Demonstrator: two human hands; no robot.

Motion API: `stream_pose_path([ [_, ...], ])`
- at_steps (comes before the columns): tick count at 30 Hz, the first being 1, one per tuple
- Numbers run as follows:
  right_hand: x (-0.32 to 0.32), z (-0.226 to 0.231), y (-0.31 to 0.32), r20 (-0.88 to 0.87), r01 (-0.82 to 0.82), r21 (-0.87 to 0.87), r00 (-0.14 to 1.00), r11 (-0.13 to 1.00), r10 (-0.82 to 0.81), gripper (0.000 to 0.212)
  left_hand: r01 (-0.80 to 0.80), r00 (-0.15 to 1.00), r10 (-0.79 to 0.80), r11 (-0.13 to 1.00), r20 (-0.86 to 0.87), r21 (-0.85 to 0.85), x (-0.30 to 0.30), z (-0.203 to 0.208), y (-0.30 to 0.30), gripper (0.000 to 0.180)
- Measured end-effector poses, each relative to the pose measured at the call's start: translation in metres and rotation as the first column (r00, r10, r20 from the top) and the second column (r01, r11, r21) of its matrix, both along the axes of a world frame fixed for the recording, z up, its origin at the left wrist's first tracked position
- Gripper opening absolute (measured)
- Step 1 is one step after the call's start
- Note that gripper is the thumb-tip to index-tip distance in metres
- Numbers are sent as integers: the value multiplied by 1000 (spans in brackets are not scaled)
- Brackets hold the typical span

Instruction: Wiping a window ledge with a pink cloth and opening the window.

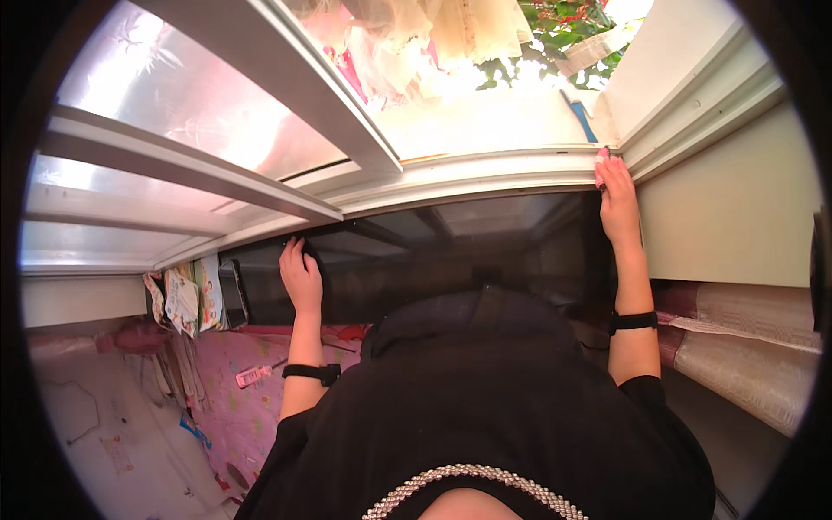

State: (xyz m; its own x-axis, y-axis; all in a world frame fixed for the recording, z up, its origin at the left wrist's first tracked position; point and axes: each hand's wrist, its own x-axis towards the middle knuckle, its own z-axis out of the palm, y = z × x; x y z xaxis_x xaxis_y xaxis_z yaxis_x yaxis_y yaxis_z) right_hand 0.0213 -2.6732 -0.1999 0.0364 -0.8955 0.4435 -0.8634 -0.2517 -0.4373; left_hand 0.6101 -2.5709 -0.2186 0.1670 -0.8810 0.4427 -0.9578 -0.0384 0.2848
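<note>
At the right end of the white window track (pixel 485 169), my right hand (pixel 618 201) presses a small pink cloth (pixel 600 178) into the corner by the frame. Its fingers are closed over the cloth, and only a pink edge shows. My left hand (pixel 302 276) rests on the glossy dark sill (pixel 451 251), fingers stretched out and holding nothing. Sliding window panels (pixel 208 104) in white frames are pushed over to the left, leaving the right side of the window open.
Books and papers (pixel 186 299) stand at the sill's left end, beside a dark flat device (pixel 232 290). Outside lies a blue-handled tool (pixel 579 117), below hanging pale fabric (pixel 433 30). Curtains (pixel 745 364) hang at right. A pink bottle (pixel 253 376) lies on a pink cover (pixel 230 416).
</note>
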Motion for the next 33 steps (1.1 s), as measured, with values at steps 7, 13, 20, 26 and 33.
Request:
stream_pose_path([
  [7,43,12,6,6,-186,40,983,982,185,44,-14,1000,14,1000,-8,-11,-1,2,0,32],
  [13,82,39,17,421,-444,256,851,859,314,44,-6,1000,6,1000,-20,-17,1,1,3,32],
  [20,84,72,55,548,-580,360,765,731,338,37,-6,1000,6,1000,-14,-12,3,-2,3,33],
  [26,56,46,70,-59,-276,250,952,928,300,39,-3,1000,3,1000,-1,-6,2,0,1,33],
  [33,91,27,76,-80,-329,141,936,934,342,41,7,1000,-7,1000,20,-17,2,-2,-1,32],
])
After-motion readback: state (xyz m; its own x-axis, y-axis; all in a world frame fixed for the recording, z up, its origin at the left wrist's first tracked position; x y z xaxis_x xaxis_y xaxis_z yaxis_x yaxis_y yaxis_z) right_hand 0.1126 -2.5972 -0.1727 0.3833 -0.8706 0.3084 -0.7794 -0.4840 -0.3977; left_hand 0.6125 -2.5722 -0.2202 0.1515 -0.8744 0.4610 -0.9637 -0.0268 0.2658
